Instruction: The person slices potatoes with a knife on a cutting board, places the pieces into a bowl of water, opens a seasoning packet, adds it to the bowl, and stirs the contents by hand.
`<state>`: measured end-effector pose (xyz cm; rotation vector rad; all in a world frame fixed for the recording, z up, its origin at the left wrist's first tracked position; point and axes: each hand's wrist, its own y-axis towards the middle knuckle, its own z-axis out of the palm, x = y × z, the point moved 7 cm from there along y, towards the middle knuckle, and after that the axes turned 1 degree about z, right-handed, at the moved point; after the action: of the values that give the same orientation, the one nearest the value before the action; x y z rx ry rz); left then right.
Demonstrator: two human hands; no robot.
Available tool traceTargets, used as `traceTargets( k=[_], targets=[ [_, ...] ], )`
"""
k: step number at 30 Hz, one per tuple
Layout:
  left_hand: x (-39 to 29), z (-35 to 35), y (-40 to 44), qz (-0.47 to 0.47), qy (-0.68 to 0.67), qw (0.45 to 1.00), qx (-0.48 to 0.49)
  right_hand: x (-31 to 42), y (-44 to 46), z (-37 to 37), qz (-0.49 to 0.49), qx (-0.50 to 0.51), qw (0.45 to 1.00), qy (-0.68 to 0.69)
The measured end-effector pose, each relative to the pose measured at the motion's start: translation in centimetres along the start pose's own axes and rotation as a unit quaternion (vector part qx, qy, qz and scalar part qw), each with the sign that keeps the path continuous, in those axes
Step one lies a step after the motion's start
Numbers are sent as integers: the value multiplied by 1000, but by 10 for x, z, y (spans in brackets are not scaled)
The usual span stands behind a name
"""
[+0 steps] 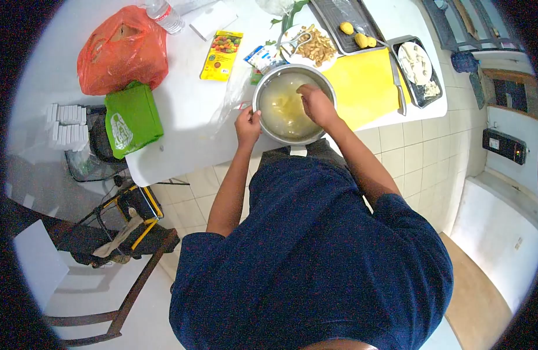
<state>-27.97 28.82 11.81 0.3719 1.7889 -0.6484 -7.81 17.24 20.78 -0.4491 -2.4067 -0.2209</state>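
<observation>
A round metal bowl (259, 121) sits at the table's front edge, close against my body. Cloudy water fills it, with pale yellow pieces (285, 109) showing through, their kind hard to make out. My left hand (248, 125) grips the bowl's left rim, thumb and fingers closed on it. Over the right side of the bowl, my right hand (317, 107) reaches in from the rim. Its fingers are curled together near the water, and whatever they hold is hidden. Just behind the bowl lies a white plate (293, 58) of brown chopped pieces (316, 49).
Right of the bowl, a knife (400, 96) lies beside a yellow cutting board (362, 87). Behind are a dark tray (333, 14) with yellow potatoes (362, 40) and another tray (419, 102). Leftward are a yellow packet (222, 56), red bag (124, 55), green bag (135, 119) and bottle (165, 17).
</observation>
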Motion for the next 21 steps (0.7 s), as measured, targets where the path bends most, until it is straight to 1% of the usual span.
traceTargets(
  k=[3, 6, 7, 9, 10, 11, 13, 15, 16, 19, 21],
  targets=[
    [-1, -1, 0, -2, 24, 1000, 0, 27, -10, -3, -36, -7, 998, -44],
    [-1, -3, 2, 48, 59, 997, -28, 44, -23, -2, -91, -30, 995, 25],
    [-1, -3, 2, 55, 52, 997, -30, 44, -26, 4, -88, -10, 996, 34],
    [-2, -3, 1, 67, 38, 997, -31, 10, -39, 41, 3, 38, 999, -23],
    [-2, -3, -1, 65, 53, 996, -29, 5, -40, 48, 48, 60, 996, -50],
    [-4, -4, -4, 65, 68, 995, -27, 9, -41, 42, 30, 17, 999, -33],
    [-7, -5, 5, 82, 80, 993, -35, 41, -30, 4, -14, -75, 997, -4],
    [-10, -3, 3, 103, 75, 991, -42, 37, -27, 5, 19, -10, 1000, 0],
    [-13, -1, 2, 83, 74, 993, -32, 33, -27, 6, 36, 23, 999, 1],
    [-20, -1, 0, 25, 66, 997, -9, 12, -25, 33, 68, 190, 978, -50],
    [-19, -1, -2, -8, 54, 998, -4, -12, -35, 60, 36, 206, 978, -25]
  ],
)
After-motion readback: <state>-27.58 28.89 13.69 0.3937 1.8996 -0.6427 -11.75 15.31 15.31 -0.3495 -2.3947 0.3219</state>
